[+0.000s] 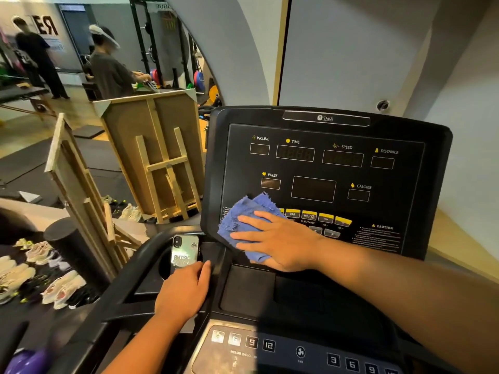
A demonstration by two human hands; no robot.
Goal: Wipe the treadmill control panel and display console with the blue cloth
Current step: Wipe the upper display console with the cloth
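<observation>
Right hand: right hand (pixel 280 238) lies flat, fingers (pixel 248 219) spread wide and pressing the blue cloth (pixel 243 220) against the console; palm down, not gripping.
Blue cloth: crumpled and folded, at the lower left corner of the display console (pixel 324 168), below the PULSE window and covering the left end of the yellow button row (pixel 318 215).
Left hand: left hand (pixel 183 290) rests on the ledge beside the cup holder (pixel 164 265), fingers loosely curled and close together, fingertips touching the lower edge of a phone (pixel 185 252); holding nothing that can be seen.
Phone: standing tilted in the cup holder, back side with camera showing.
Control panel: lower control panel (pixel 270 346) with numbered keys and fan key, uncovered, near the bottom edge.
Display windows: all dark.
</observation>
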